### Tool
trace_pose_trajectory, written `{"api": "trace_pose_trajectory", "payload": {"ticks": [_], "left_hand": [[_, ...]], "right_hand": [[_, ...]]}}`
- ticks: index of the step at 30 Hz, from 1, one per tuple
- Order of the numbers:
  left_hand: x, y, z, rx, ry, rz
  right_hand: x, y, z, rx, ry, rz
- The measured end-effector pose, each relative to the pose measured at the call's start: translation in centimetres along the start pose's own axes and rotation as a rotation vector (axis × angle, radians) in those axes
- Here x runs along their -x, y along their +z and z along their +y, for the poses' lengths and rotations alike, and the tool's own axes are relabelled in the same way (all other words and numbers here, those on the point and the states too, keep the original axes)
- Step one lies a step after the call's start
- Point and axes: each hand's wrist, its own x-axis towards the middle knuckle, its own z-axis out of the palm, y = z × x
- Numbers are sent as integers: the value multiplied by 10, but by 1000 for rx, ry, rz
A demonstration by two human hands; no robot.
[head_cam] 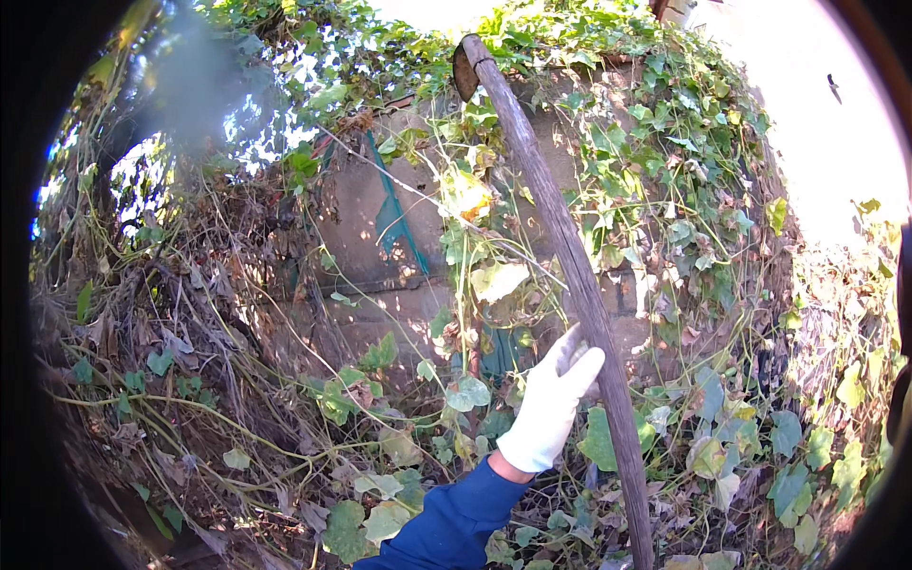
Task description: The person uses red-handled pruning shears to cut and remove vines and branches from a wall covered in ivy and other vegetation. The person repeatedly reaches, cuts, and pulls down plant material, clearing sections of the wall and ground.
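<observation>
A hoe with a long, weathered wooden handle point(563, 214) slants up through the view, from the lower edge to the upper middle. Its dark, rusty metal blade point(465, 73) is at the top end. My left hand point(548, 399), in a white glove below a blue sleeve, reaches up to the left side of the handle at mid-length. The thumb lies against the handle's near edge; some fingers may pass behind it, so the grip is unclear. My right hand is out of view. The handle's lower end is cut off by the picture's edge.
Leafy green vines point(684, 185) hang over a masonry wall point(349, 206). Dry, tangled stems point(214, 335) pile up on the left. A thin dry stalk point(442, 206) crosses behind the handle. Torn green sheeting point(394, 221) hangs on the wall. Broad leaves cover the lower foreground.
</observation>
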Motion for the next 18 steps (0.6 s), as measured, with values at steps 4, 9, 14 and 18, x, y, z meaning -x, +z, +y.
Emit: {"api": "trace_pose_trajectory", "payload": {"ticks": [4,9,14,18], "left_hand": [[78,28,-69,-35,-377,-192],[110,37,-122,254,-435,-26],[91,29,-106,206,-288,100],[66,28,-89,294,-261,181]], "right_hand": [[-29,25,-57,-99,-200,55],[-50,62,-103,103,-400,267],[-31,79,-81,274,-412,487],[-6,73,5,408,-563,537]]}}
